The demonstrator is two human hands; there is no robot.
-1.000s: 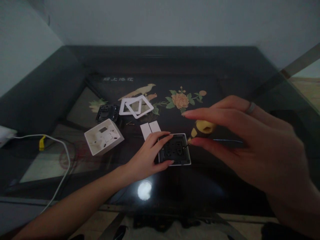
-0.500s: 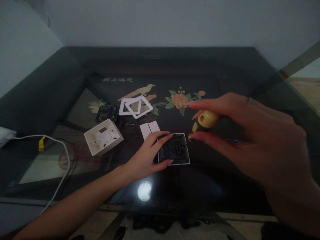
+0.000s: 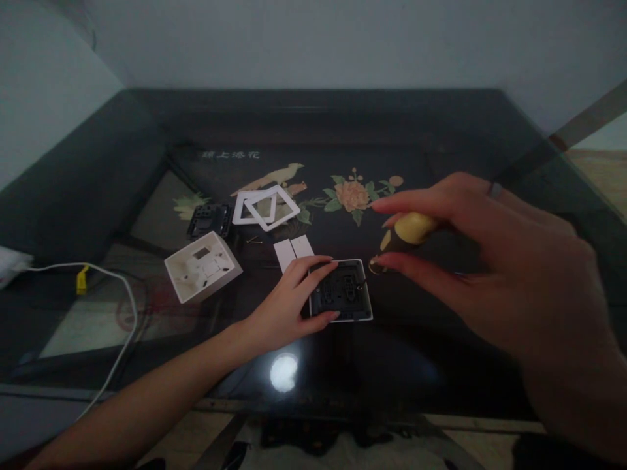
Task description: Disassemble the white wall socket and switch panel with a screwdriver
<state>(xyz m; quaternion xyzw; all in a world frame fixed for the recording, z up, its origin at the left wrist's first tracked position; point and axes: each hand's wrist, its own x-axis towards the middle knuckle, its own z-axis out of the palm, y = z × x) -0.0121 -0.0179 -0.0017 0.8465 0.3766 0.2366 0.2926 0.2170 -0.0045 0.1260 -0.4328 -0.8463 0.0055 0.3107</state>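
My left hand (image 3: pixel 298 303) is closed around the left side of a white mounting box with a black wall-switch module (image 3: pixel 345 297) seated in it, thumb on the near edge and fingers on the far edge. A screwdriver with a yellow and black handle (image 3: pixel 415 228) is held between the thumb and fingers of my right hand (image 3: pixel 490 261). Its dark shaft runs down to the right side of the module, where the tip is at a small screw spot; whether it sits in a screw is too small to tell.
Left of my hand lie an open white box (image 3: pixel 202 267), another black module (image 3: pixel 210 220), two overlapping white frames (image 3: pixel 272 207) and a few small screws (image 3: pixel 254 241). White switch covers (image 3: pixel 292 250) lie behind my left hand. A white cable (image 3: pixel 128 313) crosses the glass table (image 3: pixel 421 385) at left.
My right hand has turned the screwdriver handle a little and shifted slightly right and up. The left hand and the box have stayed in place.
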